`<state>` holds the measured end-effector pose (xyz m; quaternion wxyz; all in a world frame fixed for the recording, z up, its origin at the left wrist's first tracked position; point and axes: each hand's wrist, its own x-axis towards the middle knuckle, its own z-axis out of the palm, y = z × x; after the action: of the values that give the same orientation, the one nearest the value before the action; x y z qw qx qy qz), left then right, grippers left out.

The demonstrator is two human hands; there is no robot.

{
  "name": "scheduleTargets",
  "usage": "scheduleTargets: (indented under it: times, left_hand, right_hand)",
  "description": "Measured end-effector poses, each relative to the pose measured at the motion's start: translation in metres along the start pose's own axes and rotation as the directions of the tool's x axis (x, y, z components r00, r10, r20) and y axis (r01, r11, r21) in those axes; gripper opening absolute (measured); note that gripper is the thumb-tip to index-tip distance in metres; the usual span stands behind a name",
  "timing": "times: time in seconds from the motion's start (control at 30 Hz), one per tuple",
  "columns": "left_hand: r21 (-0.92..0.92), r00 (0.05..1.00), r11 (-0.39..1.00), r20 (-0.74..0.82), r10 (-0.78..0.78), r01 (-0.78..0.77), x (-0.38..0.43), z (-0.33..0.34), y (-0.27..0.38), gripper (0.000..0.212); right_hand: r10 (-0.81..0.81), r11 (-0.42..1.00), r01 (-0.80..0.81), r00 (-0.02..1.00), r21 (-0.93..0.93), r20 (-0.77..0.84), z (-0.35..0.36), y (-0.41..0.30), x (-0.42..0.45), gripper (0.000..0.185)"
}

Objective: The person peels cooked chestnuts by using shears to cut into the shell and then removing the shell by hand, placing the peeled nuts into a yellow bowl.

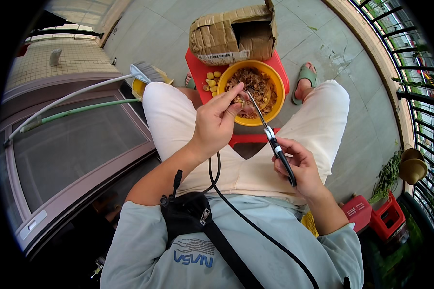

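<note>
My left hand [218, 115] is over the near left part of a yellow plastic bowl [279, 81], its fingertips pinched on a small pale piece [241, 102] too small to name. In my right hand [302, 162] are scissors [282, 159] with black and white handles, held right of the bowl's near edge. Their blades point up and left towards my left fingertips and look closed. Brown shells or peelings [253, 77] fill much of the bowl. Several pale yellow, round peeled nuts or fruits [212, 82] lie to its left on a red plastic stool [196, 68].
An opened cardboard box [209, 39] stands on the stool behind the bowl. A broom [144, 72] and a green pole [90, 107] lean at the left by a sliding door [83, 144]. A black cable [245, 216] crosses my lap. Railings [415, 68] run along the right.
</note>
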<state>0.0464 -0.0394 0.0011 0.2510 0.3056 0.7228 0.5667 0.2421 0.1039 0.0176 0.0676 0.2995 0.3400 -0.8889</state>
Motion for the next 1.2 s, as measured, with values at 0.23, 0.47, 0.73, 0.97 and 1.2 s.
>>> scheduleTargets:
  times: [0.23, 0.47, 0.73, 0.97, 1.2]
  left_hand:
    - [-0.196, 0.995, 0.978, -0.054, -0.086, 0.074, 0.002, -0.002, 0.003, 0.030]
    - [-0.042, 0.999, 0.999, -0.046, -0.004, 0.002, -0.001, -0.007, 0.000, 0.029]
    - [0.048, 0.999, 0.998, -0.013, 0.030, -0.030, -0.001, -0.008, 0.000, 0.028]
    - [0.022, 1.000, 0.999, -0.009, -0.029, 0.029, -0.002, -0.009, -0.005, 0.027]
    - [-0.081, 0.993, 0.990, 0.013, -0.114, 0.114, -0.002, -0.009, -0.004, 0.025]
  right_hand:
    - [-0.476, 0.473, 0.405, 0.865, -0.782, 0.160, -0.006, -0.012, 0.002, 0.060]
    - [-0.512, 0.291, 0.380, 0.837, -0.878, 0.192, 0.001, -0.028, 0.002, 0.060]
    - [-0.472, 0.324, 0.378, 0.859, -0.867, 0.198, -0.004, -0.029, 0.003, 0.060]
    - [-0.290, 0.634, 0.308, 0.945, -0.709, 0.152, -0.013, -0.022, 0.004, 0.057]
    - [-0.005, 0.969, 0.033, 0.993, -0.244, 0.116, -0.013, -0.026, 0.004, 0.050]
